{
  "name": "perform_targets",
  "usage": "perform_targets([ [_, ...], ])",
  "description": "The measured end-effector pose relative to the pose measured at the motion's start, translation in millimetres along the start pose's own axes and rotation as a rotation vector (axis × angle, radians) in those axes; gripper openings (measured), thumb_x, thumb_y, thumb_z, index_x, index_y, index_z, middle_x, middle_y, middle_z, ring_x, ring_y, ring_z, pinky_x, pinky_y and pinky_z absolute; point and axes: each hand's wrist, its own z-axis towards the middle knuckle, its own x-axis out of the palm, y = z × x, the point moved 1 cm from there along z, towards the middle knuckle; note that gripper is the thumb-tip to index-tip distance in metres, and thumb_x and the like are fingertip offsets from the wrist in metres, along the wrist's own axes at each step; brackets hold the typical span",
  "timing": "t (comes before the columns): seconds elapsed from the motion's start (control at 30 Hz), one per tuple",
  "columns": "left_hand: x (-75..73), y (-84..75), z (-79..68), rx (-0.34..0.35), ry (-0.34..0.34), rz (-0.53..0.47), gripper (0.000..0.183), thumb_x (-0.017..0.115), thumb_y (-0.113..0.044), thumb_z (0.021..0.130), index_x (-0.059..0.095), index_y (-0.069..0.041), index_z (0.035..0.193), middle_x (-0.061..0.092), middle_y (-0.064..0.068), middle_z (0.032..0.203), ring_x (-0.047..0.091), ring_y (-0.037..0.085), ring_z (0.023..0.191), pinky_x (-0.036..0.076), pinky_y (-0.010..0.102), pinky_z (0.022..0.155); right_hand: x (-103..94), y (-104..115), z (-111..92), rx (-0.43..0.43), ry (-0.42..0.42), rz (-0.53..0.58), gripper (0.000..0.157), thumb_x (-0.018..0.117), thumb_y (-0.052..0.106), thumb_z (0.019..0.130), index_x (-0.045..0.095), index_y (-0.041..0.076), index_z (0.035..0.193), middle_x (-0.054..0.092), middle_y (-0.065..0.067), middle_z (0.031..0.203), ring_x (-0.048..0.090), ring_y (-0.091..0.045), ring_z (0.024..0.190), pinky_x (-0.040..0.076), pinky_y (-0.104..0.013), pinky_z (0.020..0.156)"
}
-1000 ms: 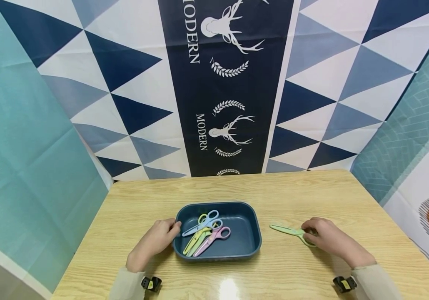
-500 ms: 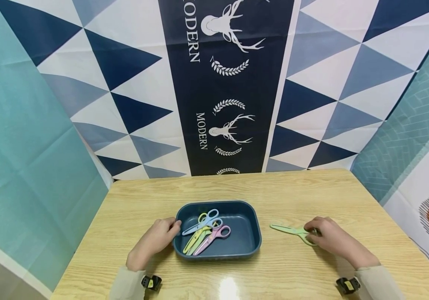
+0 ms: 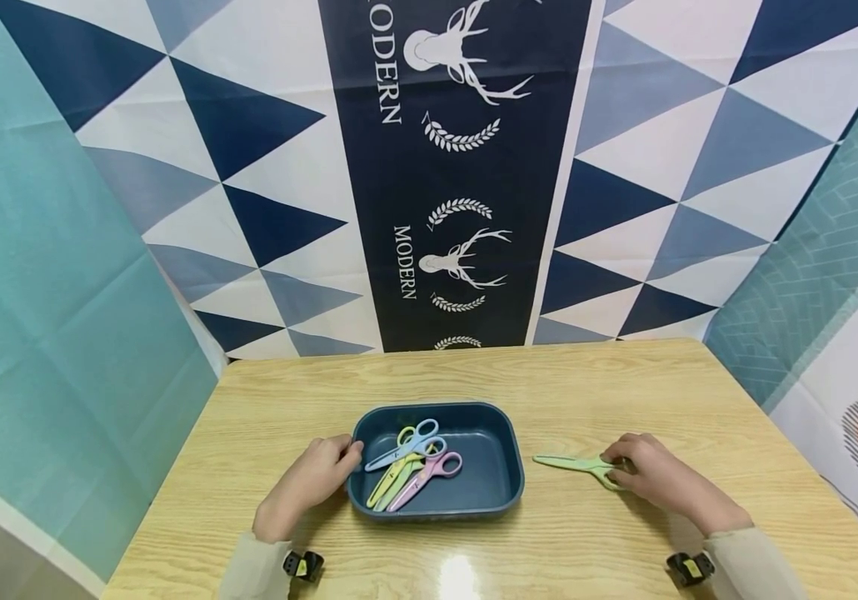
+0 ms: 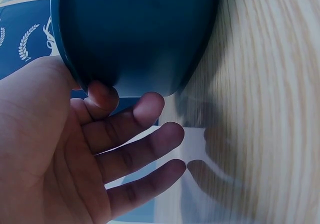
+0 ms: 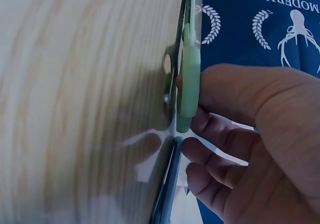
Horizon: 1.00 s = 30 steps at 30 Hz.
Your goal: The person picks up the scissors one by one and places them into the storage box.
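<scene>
My left hand holds the left rim of a dark blue plastic tray, thumb and index finger at the edge. In the left wrist view the other fingers stand off the tray wall. Inside the tray lie blue scissors, pink scissors, yellow scissors and a light green pair, heaped at its left side. To the right of the tray, my right hand pinches another pair of light green scissors by the handles. Its closed blades point left, low over the table.
The wooden table reaches back to a wall hung with patterned cloth. A teal cloth hangs on the left. Each wrist carries a small black camera, the left camera and the right camera.
The green scissors in my right hand have shifted slightly left, and their tip has swung a little toward me. My left hand and the tray have stayed put.
</scene>
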Motion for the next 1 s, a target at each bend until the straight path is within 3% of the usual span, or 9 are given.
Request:
perform_targets([
  [0.13,0.2,0.5,0.0,0.002,0.001,0.003,0.038,0.050,-0.024,0.108,0.050,-0.015,0.071,0.041,-0.007,0.059,0.037,0.005,0.049,0.033,0.021,0.051,-0.1,4,2,-0.009,0.040,0.024,0.012,0.077,0.011,0.090,0.074,0.009,0.102,0.067,0.002,0.099,0.062,-0.024,0.095,0.053,-0.046,0.082],
  [0.33,0.8,-0.4,0.8,-0.002,0.002,0.005,0.038,0.050,-0.022,0.108,0.050,-0.015,0.071,0.042,-0.007,0.060,0.038,0.005,0.050,0.033,0.021,0.051,-5.4,11,4,-0.036,0.060,0.031,0.013,0.075,0.011,0.092,0.074,0.007,0.104,0.067,0.000,0.101,0.064,-0.022,0.094,0.054,-0.042,0.081],
  [0.77,-0.4,-1.5,0.0,-0.007,0.003,0.001,0.037,0.051,-0.021,0.108,0.050,-0.015,0.071,0.043,-0.006,0.060,0.039,0.005,0.050,0.034,0.021,0.052,-17.5,13,12,-0.140,-0.062,-0.044,0.010,0.075,0.005,0.090,0.071,0.002,0.098,0.066,-0.004,0.096,0.063,-0.020,0.086,0.055,-0.037,0.075],
  [1.0,-0.3,-1.8,0.5,0.000,0.005,0.005,0.037,0.050,-0.022,0.108,0.050,-0.015,0.071,0.042,-0.007,0.060,0.038,0.005,0.050,0.033,0.021,0.052,-26.7,11,17,-0.143,-0.060,-0.054,0.011,0.075,0.004,0.090,0.070,0.001,0.100,0.065,-0.006,0.097,0.065,-0.023,0.087,0.055,-0.035,0.074],
])
